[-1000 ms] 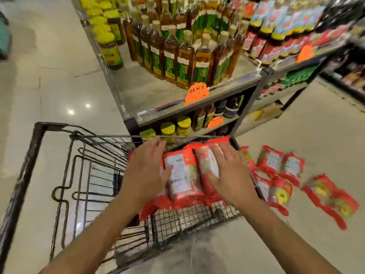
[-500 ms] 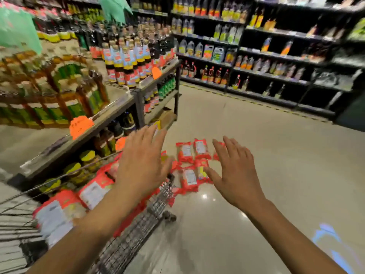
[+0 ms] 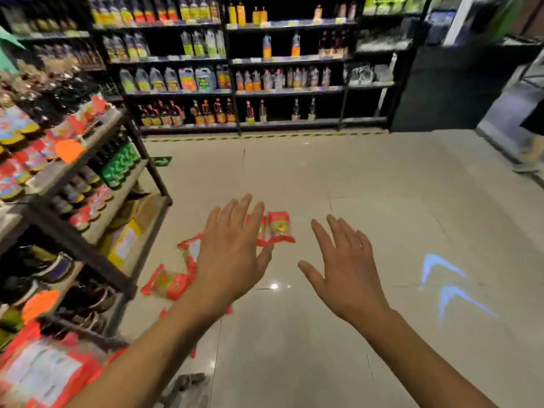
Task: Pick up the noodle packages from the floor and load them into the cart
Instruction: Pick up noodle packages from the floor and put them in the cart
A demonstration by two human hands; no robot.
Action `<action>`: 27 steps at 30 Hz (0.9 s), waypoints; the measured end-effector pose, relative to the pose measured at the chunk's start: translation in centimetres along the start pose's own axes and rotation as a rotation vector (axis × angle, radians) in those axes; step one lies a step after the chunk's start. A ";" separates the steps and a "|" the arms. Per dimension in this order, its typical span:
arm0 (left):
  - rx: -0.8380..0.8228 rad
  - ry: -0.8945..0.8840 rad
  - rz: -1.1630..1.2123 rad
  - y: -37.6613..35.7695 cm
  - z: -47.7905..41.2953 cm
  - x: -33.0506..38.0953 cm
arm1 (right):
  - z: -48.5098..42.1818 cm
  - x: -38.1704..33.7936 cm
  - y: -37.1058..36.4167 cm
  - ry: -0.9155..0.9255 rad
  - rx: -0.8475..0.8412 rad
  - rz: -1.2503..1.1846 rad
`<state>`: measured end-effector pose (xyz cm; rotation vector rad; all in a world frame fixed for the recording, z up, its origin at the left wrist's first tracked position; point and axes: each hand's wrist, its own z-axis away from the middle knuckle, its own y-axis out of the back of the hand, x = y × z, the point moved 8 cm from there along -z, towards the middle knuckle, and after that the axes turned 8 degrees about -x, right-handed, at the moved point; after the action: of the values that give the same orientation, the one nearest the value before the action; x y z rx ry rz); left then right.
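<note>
Several red noodle packages lie on the pale tiled floor by the shelf's foot: one pair (image 3: 279, 227) further out, others (image 3: 169, 282) nearer the shelf, partly hidden behind my left hand. My left hand (image 3: 232, 254) hovers over them with fingers spread, holding nothing. My right hand (image 3: 344, 269) is out to the right over bare floor, fingers also spread and empty. At the bottom left corner, blurred red packages (image 3: 44, 369) lie in the cart, whose wire frame is barely visible.
A metal shelf unit (image 3: 97, 254) with bottles and jars stands on the left, a cardboard box (image 3: 129, 231) on its lower level. Dark shelving with bottles (image 3: 235, 83) lines the back wall. Blue arrows (image 3: 447, 287) glow on the floor at right.
Both hands let go of the packages laid in the cart and swung right, out over the floor. The view turned away from the cart toward the packages on the floor.
</note>
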<state>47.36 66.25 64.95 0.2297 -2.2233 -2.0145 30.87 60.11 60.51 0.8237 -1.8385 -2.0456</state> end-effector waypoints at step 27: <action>-0.276 0.070 0.010 -31.4 -52.9 -18.7 | -59.0 15.0 -19.4 -0.083 -0.413 0.053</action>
<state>76.97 15.44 39.00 0.2531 -1.8739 -2.2394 55.90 6.60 36.26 0.5766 -1.3789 -2.3374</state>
